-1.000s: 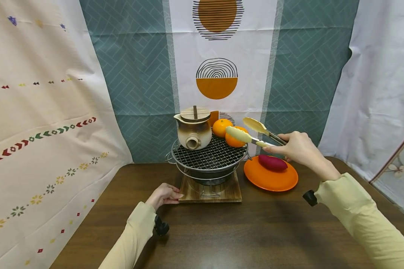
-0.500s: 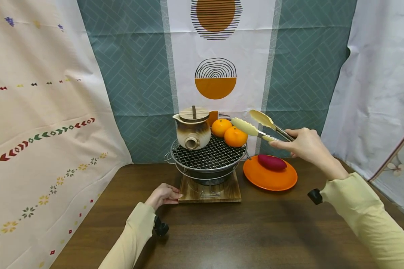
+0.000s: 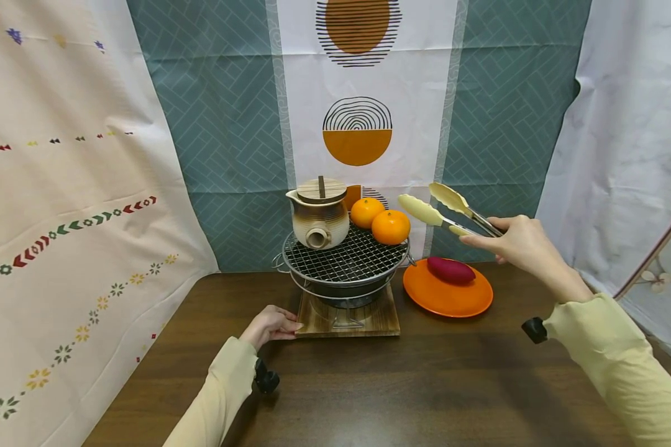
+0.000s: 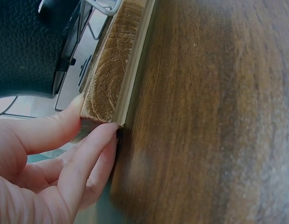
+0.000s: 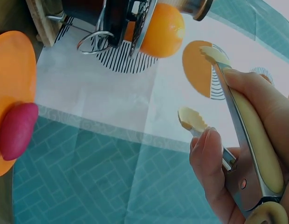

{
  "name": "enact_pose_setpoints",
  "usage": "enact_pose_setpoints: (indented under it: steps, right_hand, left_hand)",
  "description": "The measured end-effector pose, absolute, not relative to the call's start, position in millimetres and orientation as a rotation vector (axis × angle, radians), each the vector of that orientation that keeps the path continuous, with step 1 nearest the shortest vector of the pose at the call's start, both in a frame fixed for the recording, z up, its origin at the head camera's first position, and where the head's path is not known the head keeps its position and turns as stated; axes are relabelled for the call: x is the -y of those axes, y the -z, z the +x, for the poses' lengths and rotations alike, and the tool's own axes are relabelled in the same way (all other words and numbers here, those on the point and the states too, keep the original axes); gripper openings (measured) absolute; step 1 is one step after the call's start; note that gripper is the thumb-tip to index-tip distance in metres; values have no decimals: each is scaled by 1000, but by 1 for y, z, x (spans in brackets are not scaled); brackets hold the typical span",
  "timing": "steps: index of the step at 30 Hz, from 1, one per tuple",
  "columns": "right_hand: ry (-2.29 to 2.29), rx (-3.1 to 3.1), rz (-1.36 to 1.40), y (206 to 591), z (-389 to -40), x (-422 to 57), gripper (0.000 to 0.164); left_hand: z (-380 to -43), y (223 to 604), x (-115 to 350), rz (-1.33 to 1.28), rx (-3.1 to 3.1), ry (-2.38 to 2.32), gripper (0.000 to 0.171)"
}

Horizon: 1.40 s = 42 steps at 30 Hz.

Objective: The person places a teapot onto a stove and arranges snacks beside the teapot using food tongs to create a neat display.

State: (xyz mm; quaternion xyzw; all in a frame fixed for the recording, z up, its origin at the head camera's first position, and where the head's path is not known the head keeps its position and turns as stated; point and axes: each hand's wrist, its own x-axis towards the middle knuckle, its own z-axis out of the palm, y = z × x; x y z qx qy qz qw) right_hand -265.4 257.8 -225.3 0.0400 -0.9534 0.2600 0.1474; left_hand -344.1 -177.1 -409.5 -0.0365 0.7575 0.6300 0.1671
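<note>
With thumb and fingers, my left hand (image 3: 271,323) pinches the near left corner of a wooden board (image 4: 112,65) under the grill. My right hand (image 3: 517,242) grips a pair of tongs (image 3: 422,210) with cream tips and metal arms, raised above the plate and right of the grill. The tong tips are spread, with nothing between them. Two oranges (image 3: 391,227) sit side by side on the right of the wire grill rack (image 3: 352,259). A ceramic teapot (image 3: 320,220) with a wooden lid stands on the rack's left.
To the right of the board lies an orange plate (image 3: 447,305) bearing a purple sweet potato (image 3: 451,270). Patterned cloths (image 3: 223,112) hang behind and beside the brown wooden table (image 3: 369,391). The grill's wire handle (image 5: 95,42) juts out at its side.
My right hand has moved the tongs to the right, away from the nearer orange, which stays on the rack. My left hand keeps its place at the board's corner.
</note>
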Motion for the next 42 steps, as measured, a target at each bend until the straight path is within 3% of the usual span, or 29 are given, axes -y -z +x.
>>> enact_pose_setpoints:
  steps: [22,30,37,42]
  right_hand:
    - [-686,2759,55,246,-265,-288,71]
    - [-680,2788,47,255,-267,-296,74]
    - [-657,2822,39,262,-271,-304,90]
    - [-654,2855,43,269,-272,-311,80]
  left_hand:
    - [-344,411,178,-97,-2161,-1790,33]
    - [-344,410,178,-100,-2158,-1790,33]
    - [-344,409,179,-76,-2173,-1775,35]
    - [-344,409,179,-71,-2176,-1769,36]
